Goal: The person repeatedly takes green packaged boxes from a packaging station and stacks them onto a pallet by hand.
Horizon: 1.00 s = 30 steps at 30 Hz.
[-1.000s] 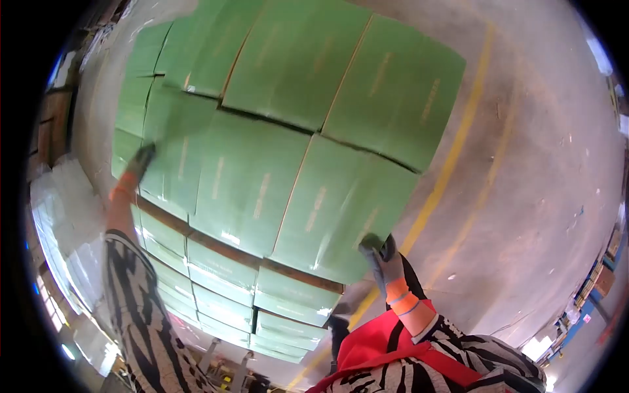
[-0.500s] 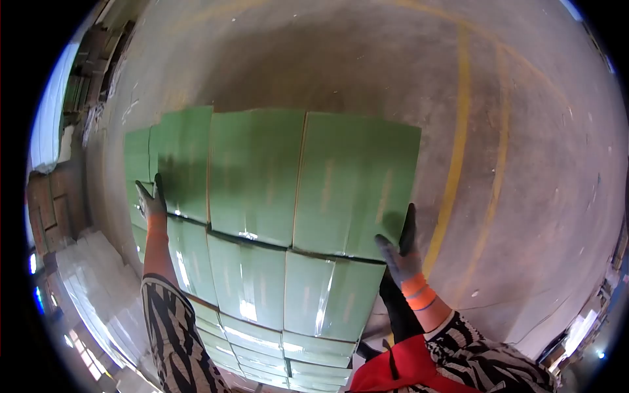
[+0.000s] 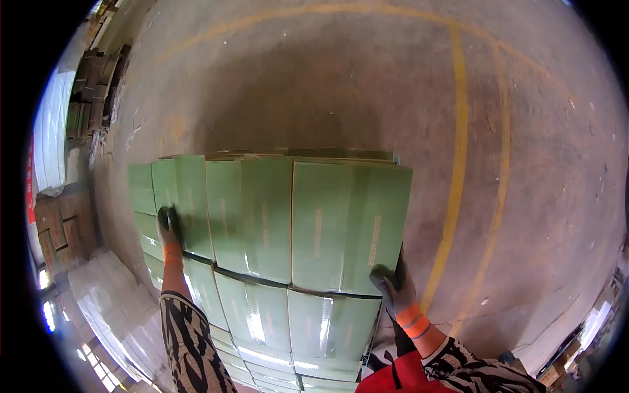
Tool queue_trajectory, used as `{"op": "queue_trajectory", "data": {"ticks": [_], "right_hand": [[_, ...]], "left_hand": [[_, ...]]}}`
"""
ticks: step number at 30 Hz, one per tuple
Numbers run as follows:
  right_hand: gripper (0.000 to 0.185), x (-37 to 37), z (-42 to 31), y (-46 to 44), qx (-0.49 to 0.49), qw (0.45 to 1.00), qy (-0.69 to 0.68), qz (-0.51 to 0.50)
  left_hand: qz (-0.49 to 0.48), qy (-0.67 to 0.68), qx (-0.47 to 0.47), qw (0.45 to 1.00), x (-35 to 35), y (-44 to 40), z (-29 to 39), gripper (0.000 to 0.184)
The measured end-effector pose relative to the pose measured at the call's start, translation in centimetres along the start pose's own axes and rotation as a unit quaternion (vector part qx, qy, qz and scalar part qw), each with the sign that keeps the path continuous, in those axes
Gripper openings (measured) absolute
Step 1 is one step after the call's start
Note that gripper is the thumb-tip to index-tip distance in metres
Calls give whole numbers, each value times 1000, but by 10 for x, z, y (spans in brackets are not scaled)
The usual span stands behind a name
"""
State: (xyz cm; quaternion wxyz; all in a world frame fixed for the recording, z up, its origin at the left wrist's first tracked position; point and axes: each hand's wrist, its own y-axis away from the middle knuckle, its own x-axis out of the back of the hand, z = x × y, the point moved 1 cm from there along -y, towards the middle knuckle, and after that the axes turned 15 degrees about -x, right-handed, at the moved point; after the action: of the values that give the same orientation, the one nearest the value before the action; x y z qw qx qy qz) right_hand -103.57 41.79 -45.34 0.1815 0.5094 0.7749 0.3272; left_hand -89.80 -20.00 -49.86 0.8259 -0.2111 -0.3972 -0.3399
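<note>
Three large green cartons lie side by side in the top layer, with brown seams between them. My left hand, in a dark glove with an orange cuff, presses at the near left corner of the row. Its fingers are close together and partly hidden. At the opposite end, my gloved right hand grips the near right corner of the rightmost carton. Its thumb lies on top and the fingers run down the side. The row is held between both hands.
More green cartons in shiny film stand closer to me, in stepped layers. Smaller green cartons adjoin on the left. Yellow lines mark the concrete floor. Film-wrapped white stacks and brown boxes are at far left.
The carton row and both hands sit lower in view, nearer me. Edges beneath the row now show along its far side. My left hand's thumb and fingers have come closer together.
</note>
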Motion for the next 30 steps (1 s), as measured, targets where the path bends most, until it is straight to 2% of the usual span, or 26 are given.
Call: {"op": "queue_trajectory", "data": {"ticks": [1, 4, 5, 6, 7, 8, 10, 12, 14, 15, 16, 18, 21, 24, 25, 27, 28, 30], "right_hand": [[78, 1, 0, -1, 17, 1000, 18, 3], [79, -6, -9, -1, -24, 982, -182, -53], [79, -8, -9, -1, -37, 975, -210, -69], [79, -8, -7, -1, -51, 966, -237, -86], [79, -8, -5, 0, -66, 957, -264, -101], [78, -7, -3, -2, -40, 972, -216, -87], [78, -5, 2, -6, 17, 991, -117, -60], [78, -10, 3, -4, -55, 965, -245, -81], [79, -11, -2, -3, -57, 960, -264, -74], [79, -8, -6, -5, -24, 973, -220, -57], [80, -6, -10, -6, 7, 983, -178, -39], [81, -2, -20, -4, 24, 992, -120, -32], [82, -1, -1, -6, 32, 998, -52, -15], [82, 0, -1, -1, 21, 997, -72, -14], [82, 2, -3, 4, 12, 996, -88, -21], [83, 5, 7, 19, 17, 1000, -18, 5], [83, 6, 13, 30, 19, 1000, 18, 14], [84, 8, 25, 53, 0, 1000, -10, 3]], "left_hand": [[-4, 33, 4, 999, 0, -2, -18, 49], [-33, 176, 29, 983, 5, -12, -26, 49], [-44, 232, 40, 971, 3, -16, -15, 49], [-22, 151, -26, 988, 2, -21, -3, 50], [-2, 67, -91, 994, -4, -28, 40, 50], [17, -17, -156, 987, -10, -40, 82, 50], [-10, -40, -192, 980, -23, -75, 153, 48], [-80, -238, -325, 912, -50, -97, 201, 42], [-262, -249, -306, 881, -75, -101, 214, 34], [-271, -296, -294, 868, -84, -81, 257, 28], [-217, -285, -341, 869, -89, -75, 251, 27], [-189, -275, -339, 880, -96, -71, 238, 29], [-248, -366, -257, 859, -107, -72, 250, 30], [-179, -374, -301, 859, -109, -66, 236, 41], [-127, -330, -297, 887, -106, -53, 233, 45], [-23, -243, -280, 928, -96, -14, 223, 54], [-2, -241, -259, 935, -83, 20, 233, 59], [42, -229, -228, 945, -56, 95, 238, 65]]}}
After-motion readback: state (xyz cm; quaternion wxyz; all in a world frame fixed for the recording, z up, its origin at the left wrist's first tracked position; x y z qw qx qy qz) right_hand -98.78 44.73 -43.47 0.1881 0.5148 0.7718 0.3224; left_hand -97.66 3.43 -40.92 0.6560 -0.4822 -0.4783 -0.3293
